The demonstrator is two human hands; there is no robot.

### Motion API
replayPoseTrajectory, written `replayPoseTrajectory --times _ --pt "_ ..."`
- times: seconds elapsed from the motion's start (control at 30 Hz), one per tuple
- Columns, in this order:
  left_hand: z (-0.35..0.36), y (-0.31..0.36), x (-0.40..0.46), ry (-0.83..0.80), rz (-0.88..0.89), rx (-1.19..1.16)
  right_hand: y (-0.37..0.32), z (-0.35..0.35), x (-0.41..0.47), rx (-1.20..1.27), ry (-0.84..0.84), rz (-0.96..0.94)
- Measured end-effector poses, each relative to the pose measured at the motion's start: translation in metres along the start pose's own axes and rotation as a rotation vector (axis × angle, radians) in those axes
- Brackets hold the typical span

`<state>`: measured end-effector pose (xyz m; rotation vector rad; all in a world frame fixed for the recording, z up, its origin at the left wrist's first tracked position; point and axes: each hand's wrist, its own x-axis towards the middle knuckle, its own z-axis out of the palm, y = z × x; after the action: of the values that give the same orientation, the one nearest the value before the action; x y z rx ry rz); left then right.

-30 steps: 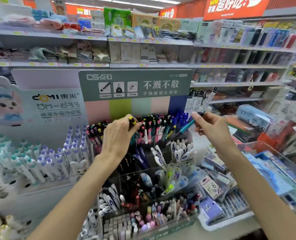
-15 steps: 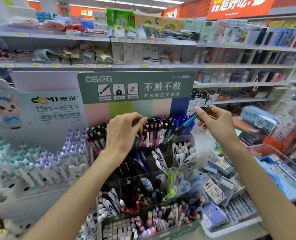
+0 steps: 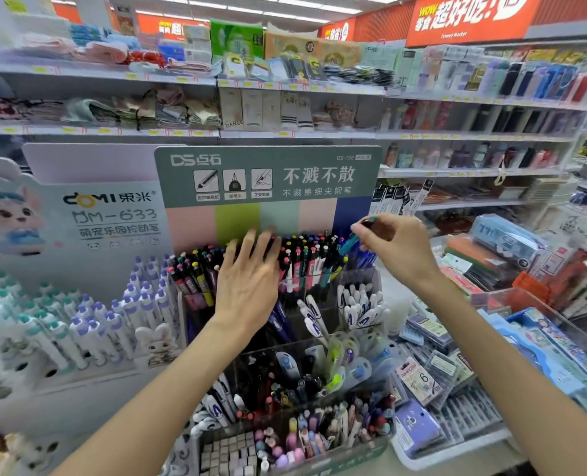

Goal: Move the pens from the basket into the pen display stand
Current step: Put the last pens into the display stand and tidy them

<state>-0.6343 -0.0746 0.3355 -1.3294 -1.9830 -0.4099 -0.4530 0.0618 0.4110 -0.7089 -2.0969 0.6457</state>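
Shop shelves of packaged goods run behind a tiered pen display stand (image 3: 285, 290) with a green header. The left hand (image 3: 247, 286) lies flat, fingers straight, against upright pens (image 3: 305, 259). The right hand (image 3: 396, 249) pinches 1 teal pen (image 3: 348, 242) above the blue row.

light: bright, even, ceiling strips (image 3: 250, 10) | shadows: faint | edges: wide-angle bowed, soft | centre: sharp
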Motion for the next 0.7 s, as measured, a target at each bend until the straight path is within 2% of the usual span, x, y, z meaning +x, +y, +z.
replayPoseTrajectory --times 0.23,0.4,0.63,0.7 --pt "-0.02 -0.01 -0.015 0.01 -0.152 -0.237 -0.003 0.005 0.031 -0.252 -0.221 -0.118" --pt "-0.033 -0.018 -0.022 0.036 -0.128 -0.259 0.011 0.021 0.024 -0.291 -0.329 -0.14" --pt "-0.029 -0.03 -0.027 -0.074 -0.172 -0.156 0.006 0.042 0.015 -0.584 -0.314 -0.187" --pt "-0.029 -0.03 -0.027 -0.102 -0.196 -0.153 0.008 0.041 0.008 -0.527 -0.264 -0.167"
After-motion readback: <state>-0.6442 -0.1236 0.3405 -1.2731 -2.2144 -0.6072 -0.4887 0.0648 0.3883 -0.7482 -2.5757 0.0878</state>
